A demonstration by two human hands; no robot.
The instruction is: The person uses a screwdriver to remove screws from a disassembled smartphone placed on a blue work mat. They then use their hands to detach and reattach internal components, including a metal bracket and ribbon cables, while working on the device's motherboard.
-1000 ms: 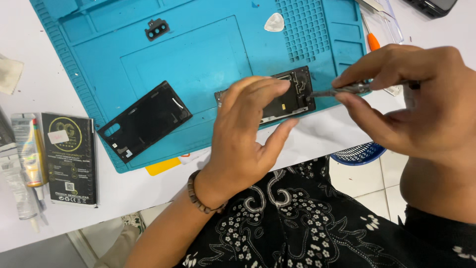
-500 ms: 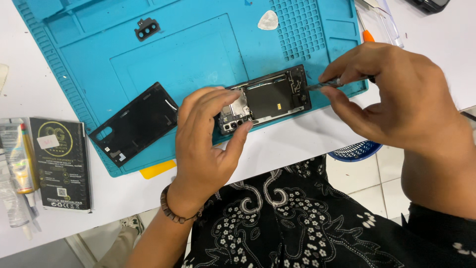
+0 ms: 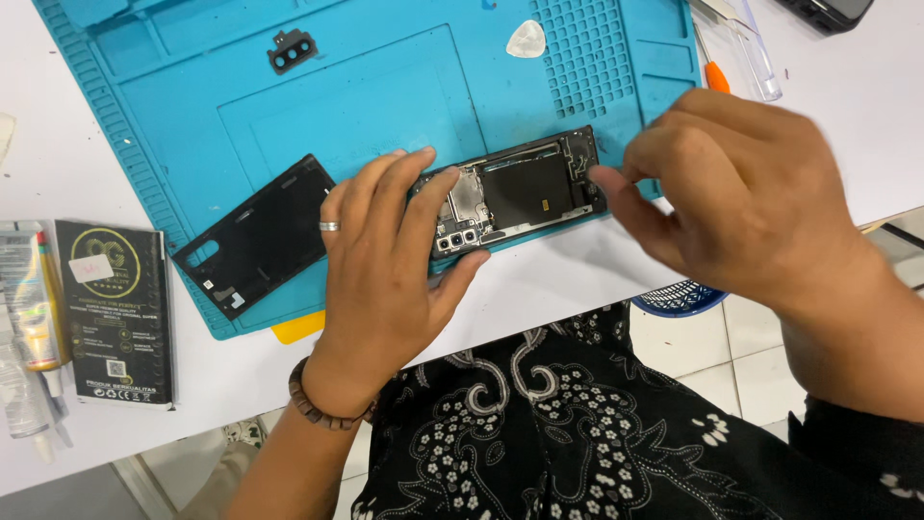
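An opened black phone [image 3: 527,188] with its inner parts showing lies at the near edge of the blue work mat [image 3: 192,125]. My left hand [image 3: 385,260], with a ring and a bead bracelet, grips the phone's left end by the camera module, thumb on the near edge. At the phone's right end is my right hand [image 3: 741,193], blurred, with curled fingers and fingertips touching or almost touching the frame. No tool shows in it. The phone's black back cover [image 3: 255,236] lies on the mat left of my left hand.
A small camera bezel [image 3: 291,50] and a white pick [image 3: 526,39] lie on the mat. A black box [image 3: 115,313] and a glue tube [image 3: 34,308] sit on the white table at left. An orange-handled tool [image 3: 717,77] and a dark device [image 3: 828,10] are at the top right.
My left hand slid off the phone's middle to its left end, uncovering the inside. The thin tool seen earlier in my right hand is no longer visible, and that hand is moving.
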